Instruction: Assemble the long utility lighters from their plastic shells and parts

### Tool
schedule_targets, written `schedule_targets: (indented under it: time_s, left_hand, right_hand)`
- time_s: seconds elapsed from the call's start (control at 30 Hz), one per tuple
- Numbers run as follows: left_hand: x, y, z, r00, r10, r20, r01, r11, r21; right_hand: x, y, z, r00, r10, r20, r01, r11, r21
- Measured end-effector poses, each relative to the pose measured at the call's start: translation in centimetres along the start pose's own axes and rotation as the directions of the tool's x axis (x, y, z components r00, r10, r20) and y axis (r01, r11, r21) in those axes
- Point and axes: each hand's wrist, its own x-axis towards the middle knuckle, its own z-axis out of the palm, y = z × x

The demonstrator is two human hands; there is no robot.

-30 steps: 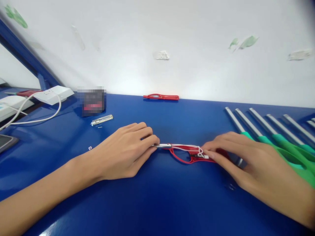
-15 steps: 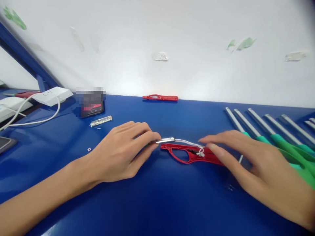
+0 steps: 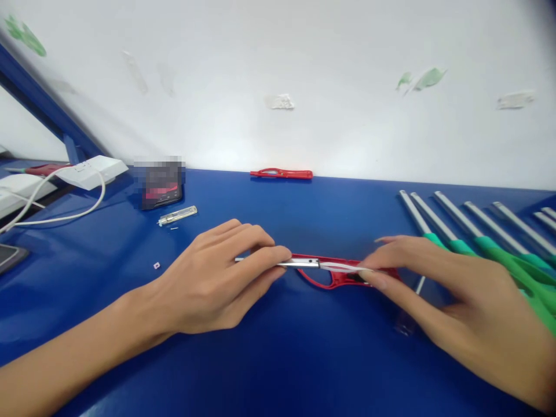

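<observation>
My left hand (image 3: pixel 226 275) pinches a thin silver metal tube (image 3: pixel 306 262) between thumb and fingers. White wires (image 3: pixel 339 267) run from the tube's right end to my right hand (image 3: pixel 438 295), whose thumb and forefinger are closed on them. Below the tube and wires lies a red plastic half shell of a long-nosed lighter (image 3: pixel 319 284), with a trigger loop. A black part sits inside it, partly covered by my right fingers. The shell's right end is also hidden by that hand.
Against the wall lies another red shell half (image 3: pixel 282 174). A phone (image 3: pixel 163 185), a clear lighter fuel tank (image 3: pixel 178 215) and a white power strip (image 3: pixel 93 172) are at left. Several green lighters with metal tubes (image 3: pixel 460 211) lie at right. A tiny pale piece (image 3: pixel 157 266) is left of my hand.
The metal tube has shifted right and slightly down over the red shell. My right thumb and forefinger have closed on the white wires, which are now pulled straighter.
</observation>
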Motion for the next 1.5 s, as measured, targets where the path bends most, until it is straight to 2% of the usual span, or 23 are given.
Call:
schedule_targets:
  time_s: [0.43, 0.67, 0.8, 1.23, 1.5]
  left_hand:
    - [0.1, 0.0, 0.5, 1.000, 0.008, 0.013, -0.008, 1.000, 0.007]
    - [-0.1, -0.1, 0.3, 0.993, -0.018, 0.118, 0.020, 1.000, -0.018]
    - [0.0, 0.1, -0.3, 0.985, 0.018, 0.170, -0.024, 0.999, 0.037]
    - [0.6, 0.8, -0.8, 0.973, 0.086, 0.216, -0.097, 0.994, 0.041]
    - [0.5, 1.1, -0.5, 0.976, 0.093, 0.197, -0.109, 0.992, 0.069]
  right_hand:
    - [-0.4, -0.2, -0.1, 0.999, 0.022, -0.046, -0.023, 1.000, -0.020]
    - [-0.4, -0.2, 0.2, 0.999, 0.016, -0.039, -0.017, 0.999, -0.027]
    - [-0.5, -0.4, 0.0, 0.999, 0.009, -0.043, -0.010, 0.999, -0.032]
    - [-0.6, 0.1, 0.1, 0.999, -0.046, -0.008, 0.046, 0.999, -0.024]
    - [-0.7, -0.1, 0.2, 0.999, -0.043, 0.017, 0.043, 0.999, -0.011]
